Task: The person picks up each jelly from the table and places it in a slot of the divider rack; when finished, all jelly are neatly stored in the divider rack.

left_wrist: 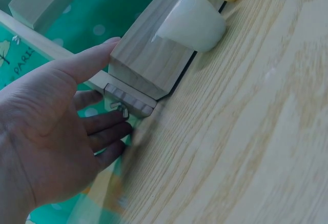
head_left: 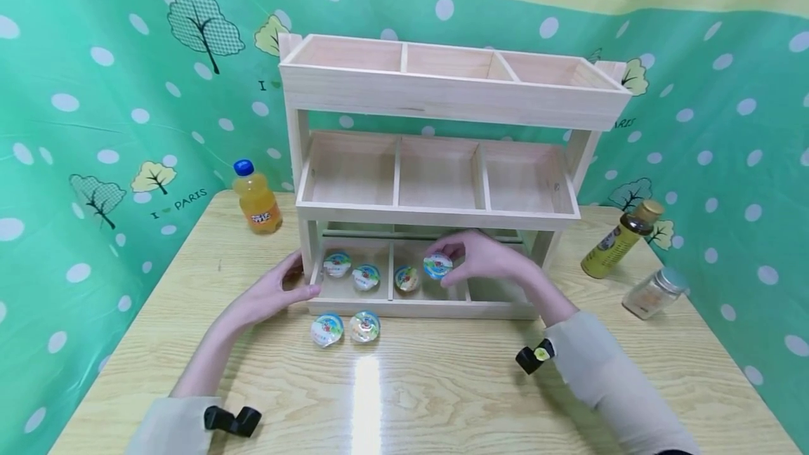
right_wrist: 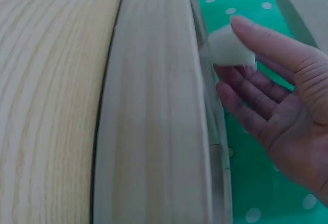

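Note:
My right hand (head_left: 483,256) pinches a small jelly cup (head_left: 437,265) with a printed blue lid between thumb and fingers, at the middle compartment of the bottom tier. In the right wrist view its whitish body (right_wrist: 230,48) shows behind the front board. Another jelly cup (head_left: 406,278) sits just left of it in that compartment. Two more, a rear cup (head_left: 337,264) and a front cup (head_left: 366,277), occupy the left compartment. My left hand (head_left: 273,292) rests at the left end of the wooden rack (head_left: 430,309), thumb against the front board's corner, fingers loosely extended beside the leg.
On the table before the rack stand a left jelly cup (head_left: 326,329) and a right jelly cup (head_left: 364,326). An orange drink bottle (head_left: 258,202) is at back left. A dark-necked bottle (head_left: 616,244) and a lidded jar (head_left: 654,293) stand right. The middle tier (head_left: 436,216) overhangs the right hand.

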`<state>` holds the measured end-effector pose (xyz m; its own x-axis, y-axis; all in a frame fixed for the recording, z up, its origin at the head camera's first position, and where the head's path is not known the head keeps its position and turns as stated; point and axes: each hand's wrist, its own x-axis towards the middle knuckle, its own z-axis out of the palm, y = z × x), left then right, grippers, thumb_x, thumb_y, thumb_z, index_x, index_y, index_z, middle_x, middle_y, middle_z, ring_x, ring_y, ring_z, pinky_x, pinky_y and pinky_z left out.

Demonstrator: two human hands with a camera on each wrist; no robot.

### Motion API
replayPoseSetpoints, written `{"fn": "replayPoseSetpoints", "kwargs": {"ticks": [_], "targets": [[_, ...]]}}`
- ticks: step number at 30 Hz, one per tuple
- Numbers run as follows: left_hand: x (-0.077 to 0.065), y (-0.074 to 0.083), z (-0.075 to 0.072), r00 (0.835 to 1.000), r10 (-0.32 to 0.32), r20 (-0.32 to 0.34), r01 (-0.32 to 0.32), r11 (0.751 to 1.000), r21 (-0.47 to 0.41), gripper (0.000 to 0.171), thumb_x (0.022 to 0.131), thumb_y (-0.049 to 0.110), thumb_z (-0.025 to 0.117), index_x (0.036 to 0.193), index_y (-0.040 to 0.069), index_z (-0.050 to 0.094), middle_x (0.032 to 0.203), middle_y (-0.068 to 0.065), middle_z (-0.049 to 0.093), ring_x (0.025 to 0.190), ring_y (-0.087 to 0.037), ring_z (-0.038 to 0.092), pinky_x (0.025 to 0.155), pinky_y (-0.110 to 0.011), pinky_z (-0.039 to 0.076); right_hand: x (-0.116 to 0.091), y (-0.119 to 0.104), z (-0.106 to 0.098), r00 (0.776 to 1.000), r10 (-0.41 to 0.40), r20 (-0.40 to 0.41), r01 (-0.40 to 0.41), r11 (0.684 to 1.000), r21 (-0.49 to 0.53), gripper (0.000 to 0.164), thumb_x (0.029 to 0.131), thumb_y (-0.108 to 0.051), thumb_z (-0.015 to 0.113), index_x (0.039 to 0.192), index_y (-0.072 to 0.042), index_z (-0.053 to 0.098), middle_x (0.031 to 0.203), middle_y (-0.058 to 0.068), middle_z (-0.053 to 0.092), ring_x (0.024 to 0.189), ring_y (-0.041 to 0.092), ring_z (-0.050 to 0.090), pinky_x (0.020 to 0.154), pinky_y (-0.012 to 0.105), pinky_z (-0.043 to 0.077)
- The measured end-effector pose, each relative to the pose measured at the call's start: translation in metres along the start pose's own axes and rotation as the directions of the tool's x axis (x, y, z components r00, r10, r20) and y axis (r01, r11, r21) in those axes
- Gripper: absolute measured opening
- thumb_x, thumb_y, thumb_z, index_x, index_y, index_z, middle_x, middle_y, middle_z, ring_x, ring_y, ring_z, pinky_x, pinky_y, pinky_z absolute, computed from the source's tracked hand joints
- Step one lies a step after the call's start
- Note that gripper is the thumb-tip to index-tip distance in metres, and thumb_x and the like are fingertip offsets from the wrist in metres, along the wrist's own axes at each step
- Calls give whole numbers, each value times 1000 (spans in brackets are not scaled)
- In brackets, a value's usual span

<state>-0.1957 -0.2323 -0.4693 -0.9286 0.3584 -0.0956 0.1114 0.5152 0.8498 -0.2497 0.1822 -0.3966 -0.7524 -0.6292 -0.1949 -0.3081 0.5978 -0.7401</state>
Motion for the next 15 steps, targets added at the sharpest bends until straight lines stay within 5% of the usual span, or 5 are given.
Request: {"fn": "replayPoseSetpoints", "kwargs": {"ticks": [15], "targets": [[0,1,0,1000,-11,-4,11,1000,10,94,98,35,69,167,16,9,171,-24,17,156,-51,19,124,-70,21,17,16,6,999,6,-48,-10,996,-88,60,78,-16,88,134,-10,67,116,7,72,102,19,67,91,31,59]]}}
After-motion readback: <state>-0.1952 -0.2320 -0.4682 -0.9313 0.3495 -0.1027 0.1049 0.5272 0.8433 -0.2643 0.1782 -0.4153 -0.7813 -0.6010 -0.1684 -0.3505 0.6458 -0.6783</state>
